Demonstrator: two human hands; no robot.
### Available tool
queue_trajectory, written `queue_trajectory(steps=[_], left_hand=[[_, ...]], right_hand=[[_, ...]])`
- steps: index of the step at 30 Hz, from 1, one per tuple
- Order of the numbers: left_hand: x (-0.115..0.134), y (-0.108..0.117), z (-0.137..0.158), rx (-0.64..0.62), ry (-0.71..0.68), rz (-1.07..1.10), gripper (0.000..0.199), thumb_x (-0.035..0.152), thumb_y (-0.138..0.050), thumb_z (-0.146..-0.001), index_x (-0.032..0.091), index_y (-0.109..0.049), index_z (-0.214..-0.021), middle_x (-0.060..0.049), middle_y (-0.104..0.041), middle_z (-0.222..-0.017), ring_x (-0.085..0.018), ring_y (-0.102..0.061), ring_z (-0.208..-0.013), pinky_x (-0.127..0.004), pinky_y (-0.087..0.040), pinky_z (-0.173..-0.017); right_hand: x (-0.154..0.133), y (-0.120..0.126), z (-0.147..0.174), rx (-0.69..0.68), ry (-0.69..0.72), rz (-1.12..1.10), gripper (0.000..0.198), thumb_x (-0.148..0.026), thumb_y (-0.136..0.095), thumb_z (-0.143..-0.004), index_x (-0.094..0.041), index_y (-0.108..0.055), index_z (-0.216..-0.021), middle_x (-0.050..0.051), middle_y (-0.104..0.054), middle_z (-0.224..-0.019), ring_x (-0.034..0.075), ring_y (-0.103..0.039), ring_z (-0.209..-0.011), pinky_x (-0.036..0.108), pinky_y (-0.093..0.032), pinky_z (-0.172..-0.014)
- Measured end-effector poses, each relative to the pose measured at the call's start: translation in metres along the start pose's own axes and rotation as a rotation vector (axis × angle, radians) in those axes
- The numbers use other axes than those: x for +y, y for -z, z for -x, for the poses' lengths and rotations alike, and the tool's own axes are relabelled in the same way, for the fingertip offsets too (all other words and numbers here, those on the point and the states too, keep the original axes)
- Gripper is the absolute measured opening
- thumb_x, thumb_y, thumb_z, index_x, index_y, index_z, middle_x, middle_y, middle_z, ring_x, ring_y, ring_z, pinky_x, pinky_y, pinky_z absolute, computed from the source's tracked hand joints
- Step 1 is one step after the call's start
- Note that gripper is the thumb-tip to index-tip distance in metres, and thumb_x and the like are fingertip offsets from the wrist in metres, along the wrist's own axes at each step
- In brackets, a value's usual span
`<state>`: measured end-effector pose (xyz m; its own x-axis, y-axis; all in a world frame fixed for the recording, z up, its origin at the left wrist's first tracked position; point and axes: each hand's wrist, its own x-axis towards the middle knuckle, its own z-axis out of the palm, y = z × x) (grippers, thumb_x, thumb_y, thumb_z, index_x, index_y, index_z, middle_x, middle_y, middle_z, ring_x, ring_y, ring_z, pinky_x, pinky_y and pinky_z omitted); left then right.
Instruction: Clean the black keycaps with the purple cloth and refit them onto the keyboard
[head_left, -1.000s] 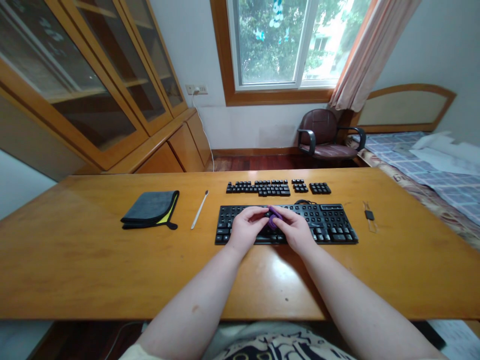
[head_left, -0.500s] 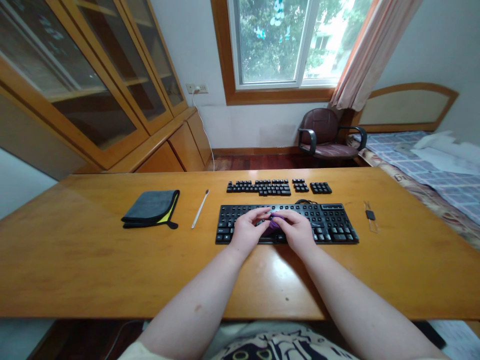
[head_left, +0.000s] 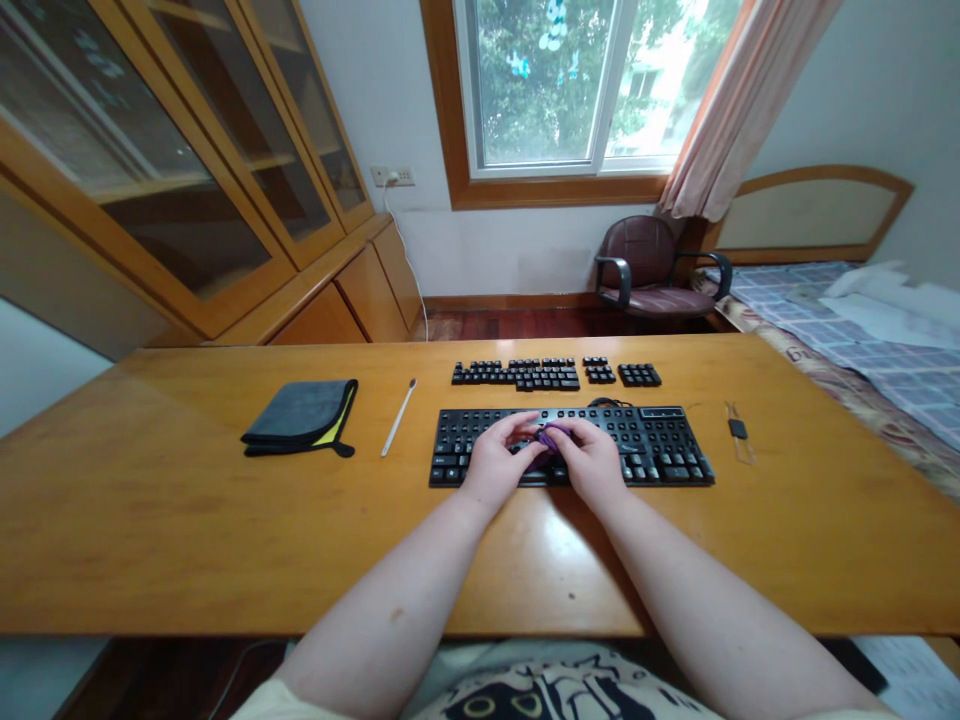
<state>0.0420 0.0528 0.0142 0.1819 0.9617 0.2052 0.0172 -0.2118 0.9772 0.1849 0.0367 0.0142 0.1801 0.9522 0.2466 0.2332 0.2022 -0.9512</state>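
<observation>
Over the middle of a black keyboard (head_left: 667, 455), my two hands meet around a crumpled purple cloth (head_left: 555, 437). My left hand (head_left: 499, 455) pinches at its left side, thumb and fingers bent inward. My right hand (head_left: 592, 455) grips the cloth from the right. Something small and dark shows between the fingertips, too little of it to be sure what it is. Many switches on the keyboard stand bare, while some keycaps still sit on its lower rows. Behind the keyboard, loose black keycaps (head_left: 547, 376) lie in rows and groups.
A folded grey cloth (head_left: 300, 412) with a yellow inside lies left on the wooden desk (head_left: 225, 540). Beside it is a thin white brush (head_left: 399, 418). A wire keycap puller (head_left: 739, 430) lies to the right. Beyond the desk stands a chair (head_left: 641, 265).
The purple cloth has shifted slightly between my fingertips, and a small dark thing shows against it. My hands stay in nearly the same place.
</observation>
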Motion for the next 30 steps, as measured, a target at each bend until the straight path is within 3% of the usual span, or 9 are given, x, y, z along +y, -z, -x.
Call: queue_trajectory(steps=[6,10,14,18,23,30], left_hand=[[-0.002,0.001,0.002,0.025,-0.119,-0.088,0.039,0.016,-0.066,-0.071,0.019,-0.060,-0.109,-0.008,-0.065,-0.104,-0.018,-0.063,-0.096,-0.036,-0.049,-0.092],[-0.003,0.002,0.001,0.088,-0.155,-0.140,0.038,0.016,-0.065,-0.071,0.020,-0.060,-0.109,-0.007,-0.065,-0.102,-0.018,-0.064,-0.093,-0.037,-0.050,-0.090],[-0.001,0.004,0.002,0.104,-0.188,-0.193,0.039,0.015,-0.065,-0.071,0.021,-0.059,-0.109,-0.006,-0.065,-0.100,-0.018,-0.064,-0.092,-0.035,-0.051,-0.088],[0.003,0.005,0.005,0.051,-0.237,-0.337,0.040,0.012,-0.062,-0.071,0.024,-0.060,-0.110,-0.004,-0.065,-0.098,-0.017,-0.063,-0.090,-0.035,-0.049,-0.090],[0.004,0.004,0.007,-0.016,-0.296,-0.503,0.042,0.008,-0.057,-0.071,0.026,-0.060,-0.110,-0.002,-0.067,-0.103,-0.018,-0.061,-0.095,-0.034,-0.047,-0.091],[0.004,0.002,0.007,-0.016,-0.257,-0.530,0.039,0.018,-0.059,-0.076,0.025,-0.057,-0.114,-0.002,-0.065,-0.110,-0.018,-0.060,-0.100,-0.032,-0.046,-0.093]], right_hand=[[0.004,-0.001,-0.007,0.024,-0.271,-0.501,0.030,-0.045,-0.062,-0.073,-0.019,-0.067,-0.086,0.005,-0.069,-0.080,0.019,-0.064,-0.069,0.033,-0.054,-0.062],[0.007,-0.002,-0.007,0.025,-0.294,-0.561,0.036,-0.048,-0.061,-0.074,-0.018,-0.066,-0.093,0.007,-0.069,-0.087,0.020,-0.065,-0.072,0.035,-0.055,-0.063],[0.005,-0.002,-0.004,-0.023,-0.236,-0.475,0.034,-0.045,-0.059,-0.076,-0.020,-0.068,-0.097,0.007,-0.069,-0.096,0.022,-0.064,-0.085,0.038,-0.054,-0.071],[0.004,-0.003,-0.001,-0.100,-0.092,-0.215,0.030,-0.036,-0.069,-0.068,-0.023,-0.069,-0.096,0.005,-0.070,-0.095,0.022,-0.063,-0.090,0.038,-0.048,-0.084],[0.002,-0.002,0.000,-0.087,-0.080,0.038,0.026,-0.039,-0.071,-0.064,-0.021,-0.071,-0.083,0.005,-0.070,-0.081,0.022,-0.063,-0.075,0.036,-0.049,-0.074],[-0.004,-0.002,0.001,-0.060,-0.097,0.108,0.026,-0.042,-0.066,-0.069,-0.019,-0.070,-0.081,0.005,-0.070,-0.077,0.021,-0.062,-0.073,0.033,-0.047,-0.070]])
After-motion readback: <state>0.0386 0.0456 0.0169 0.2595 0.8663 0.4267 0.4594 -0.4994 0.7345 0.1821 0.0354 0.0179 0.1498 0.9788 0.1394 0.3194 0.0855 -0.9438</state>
